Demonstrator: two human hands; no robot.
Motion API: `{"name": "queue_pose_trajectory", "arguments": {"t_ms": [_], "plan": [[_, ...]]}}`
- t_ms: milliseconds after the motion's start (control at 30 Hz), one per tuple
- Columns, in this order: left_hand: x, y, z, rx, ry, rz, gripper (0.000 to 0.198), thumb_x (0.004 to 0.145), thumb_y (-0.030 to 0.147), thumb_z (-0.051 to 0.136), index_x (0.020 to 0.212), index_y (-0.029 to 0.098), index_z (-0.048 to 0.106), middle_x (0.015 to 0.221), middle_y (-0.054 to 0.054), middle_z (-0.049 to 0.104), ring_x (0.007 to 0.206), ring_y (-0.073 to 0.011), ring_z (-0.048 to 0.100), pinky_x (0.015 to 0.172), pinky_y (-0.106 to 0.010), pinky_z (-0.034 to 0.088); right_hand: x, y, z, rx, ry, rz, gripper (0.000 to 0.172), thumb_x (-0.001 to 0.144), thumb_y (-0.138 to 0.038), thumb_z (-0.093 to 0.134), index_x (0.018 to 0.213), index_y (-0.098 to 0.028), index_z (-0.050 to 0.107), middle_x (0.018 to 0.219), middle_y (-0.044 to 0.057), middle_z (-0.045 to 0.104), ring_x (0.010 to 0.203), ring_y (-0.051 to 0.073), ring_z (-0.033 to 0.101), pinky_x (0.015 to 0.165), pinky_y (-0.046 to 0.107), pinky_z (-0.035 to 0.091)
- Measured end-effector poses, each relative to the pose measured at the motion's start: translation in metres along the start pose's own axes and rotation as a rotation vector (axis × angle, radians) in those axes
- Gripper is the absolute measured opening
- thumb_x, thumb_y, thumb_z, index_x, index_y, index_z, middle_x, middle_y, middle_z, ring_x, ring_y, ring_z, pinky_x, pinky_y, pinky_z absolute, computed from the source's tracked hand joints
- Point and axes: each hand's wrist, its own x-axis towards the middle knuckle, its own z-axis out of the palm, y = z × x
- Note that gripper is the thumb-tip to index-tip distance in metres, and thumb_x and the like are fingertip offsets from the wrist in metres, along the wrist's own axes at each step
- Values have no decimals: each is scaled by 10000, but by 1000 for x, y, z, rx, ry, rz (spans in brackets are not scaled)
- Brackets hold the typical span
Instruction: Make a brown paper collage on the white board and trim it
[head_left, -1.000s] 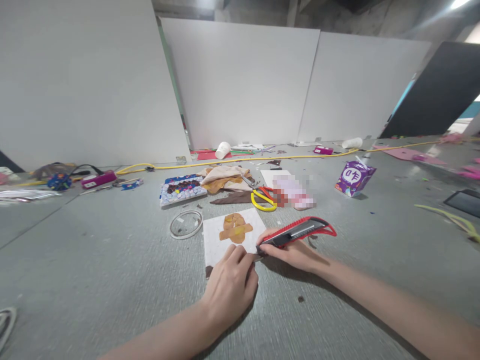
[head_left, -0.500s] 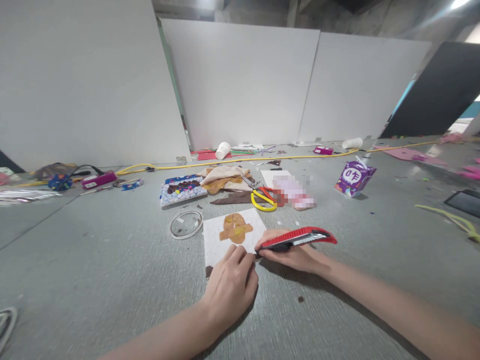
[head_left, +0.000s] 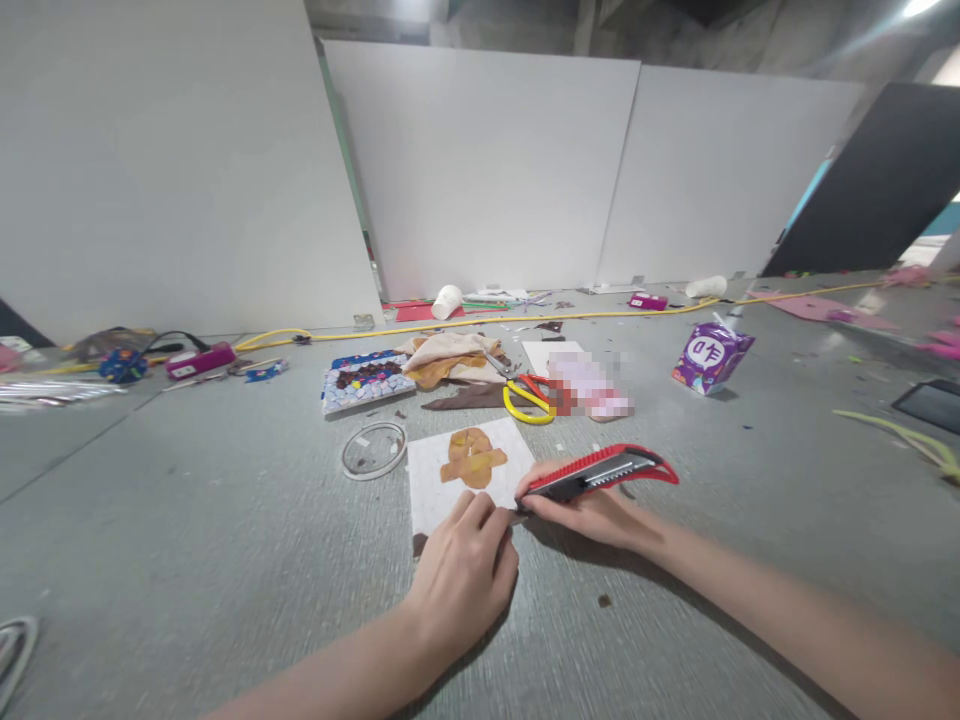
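My right hand (head_left: 592, 512) grips a red utility knife (head_left: 600, 470), its tip pointing left and down at the grey floor just off the near right corner of a white square card (head_left: 431, 490). Orange-brown pieces (head_left: 471, 457) are stuck in the card's middle. My left hand (head_left: 463, 575) rests at the card's near edge with fingers curled, pinching something small and dark right beside the knife tip; I cannot make out what it is. A dark scrap (head_left: 418, 544) lies by the card's near left corner.
A clear tape ring (head_left: 373, 449) lies left of the card. Behind it are yellow-handled scissors (head_left: 527, 399), a heap of tan and brown material (head_left: 450, 362), a mosaic tile board (head_left: 364, 379), a purple carton (head_left: 709, 358), a yellow cable (head_left: 525, 318) and white wall panels (head_left: 480, 170).
The knife's back end dipped towards the floor, then rose slightly again, while its tip stayed by the card's corner. My left hand has hardly moved.
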Motion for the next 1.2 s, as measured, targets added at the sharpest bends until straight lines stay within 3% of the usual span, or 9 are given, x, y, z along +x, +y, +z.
{"name": "queue_pose_trajectory", "arguments": {"t_ms": [233, 533, 1200], "plan": [[0, 0, 0, 2, 6, 2, 183, 798, 124, 379, 817, 174, 554, 782, -49, 529, 773, -194, 501, 632, -300, 448, 1, -1, 0, -129, -14, -91, 144, 805, -215, 451, 833, -209, 593, 829, 25, 624, 805, 161, 566, 764, 288, 430], [1, 1, -2, 1, -14, 3, 187, 794, 109, 388, 847, 169, 556, 797, -53, 530, 785, -202, 501, 630, -304, 447, 0, -2, 0, 14, 13, 8, 114, 813, -205, 448, 816, -186, 560, 794, 15, 587, 765, 135, 558, 720, 252, 440], [1, 0, 0, 8, -16, 10, 185, 792, 110, 383, 840, 163, 553, 790, -54, 524, 782, -207, 494, 643, -323, 449, 2, 4, 4, -130, -17, -95, 101, 770, -161, 474, 777, -180, 573, 767, 13, 622, 702, 123, 562, 671, 239, 432]]}}
